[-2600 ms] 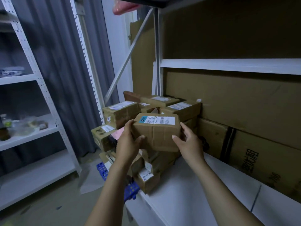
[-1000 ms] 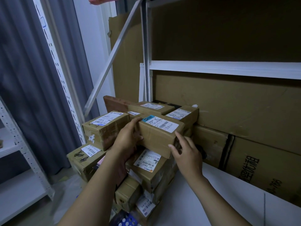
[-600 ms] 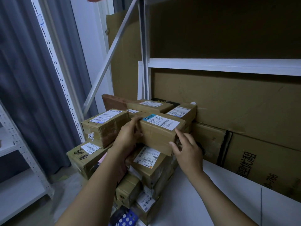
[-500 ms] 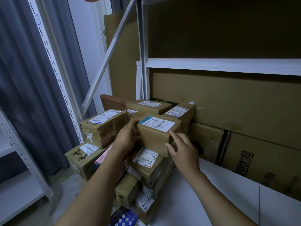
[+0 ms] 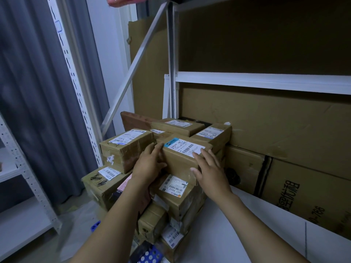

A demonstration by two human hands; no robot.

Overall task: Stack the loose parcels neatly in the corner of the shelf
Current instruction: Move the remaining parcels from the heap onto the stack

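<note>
A brown parcel with a blue and white label [image 5: 181, 160] lies on top of a pile of taped parcels in the left corner of the white shelf [image 5: 237, 226]. My left hand [image 5: 150, 166] lies flat against its left side, thumb on the front face. My right hand [image 5: 209, 170] presses straight, spread fingers on its front right edge, touching the label. Under it sits a parcel with a white label [image 5: 176, 196]. Beside it are a larger parcel [image 5: 125, 147] on the left and two more behind [image 5: 212, 134] [image 5: 178, 125].
Big flat cardboard boxes [image 5: 284, 128] [image 5: 307, 194] line the shelf's back. A white upright [image 5: 171, 73] and a slanted brace [image 5: 136, 59] stand behind the pile. Lower parcels [image 5: 102, 185] overhang the shelf's left end. A second white rack [image 5: 28, 186] and grey curtain [image 5: 34, 92] are left.
The labelled parcel went from held in the air to lying on the pile, pushed back level. My right hand's fingers spread onto its front. The camera moved closer.
</note>
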